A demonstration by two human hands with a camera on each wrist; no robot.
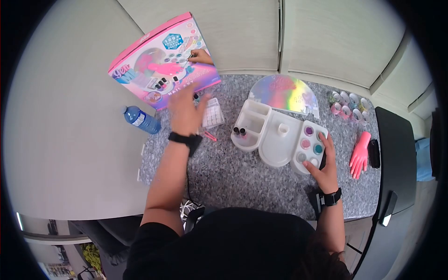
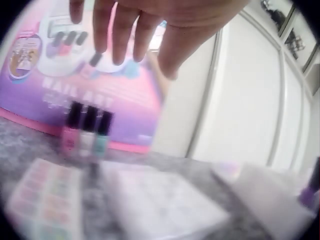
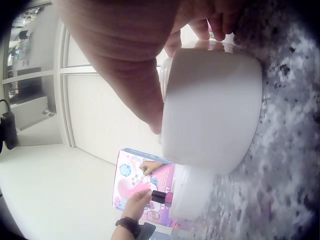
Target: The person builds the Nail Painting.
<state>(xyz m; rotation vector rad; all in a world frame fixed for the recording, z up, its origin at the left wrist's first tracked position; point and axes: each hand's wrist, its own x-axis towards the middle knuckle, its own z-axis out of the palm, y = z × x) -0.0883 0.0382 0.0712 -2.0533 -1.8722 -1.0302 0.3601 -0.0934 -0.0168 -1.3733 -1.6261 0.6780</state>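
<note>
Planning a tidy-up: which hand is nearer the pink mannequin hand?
Right hand: on the pot tray, left of the mannequin hand. The left hand is farther, by the nail art box.

Your white three-part tray (image 1: 276,151) lies flat around twelve o'clock, pots (image 1: 318,149) on its right; three black-capped polish bottles (image 2: 88,132) stand upright toward eleven.

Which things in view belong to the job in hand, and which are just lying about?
Likely in the job:
white tray, gripped by the right hand
colour pots in it
black-capped bottles
nail-art box, behind the open left hand
pink model hand

Probably just lying about:
blue water bottle
black case beside the model hand
</note>
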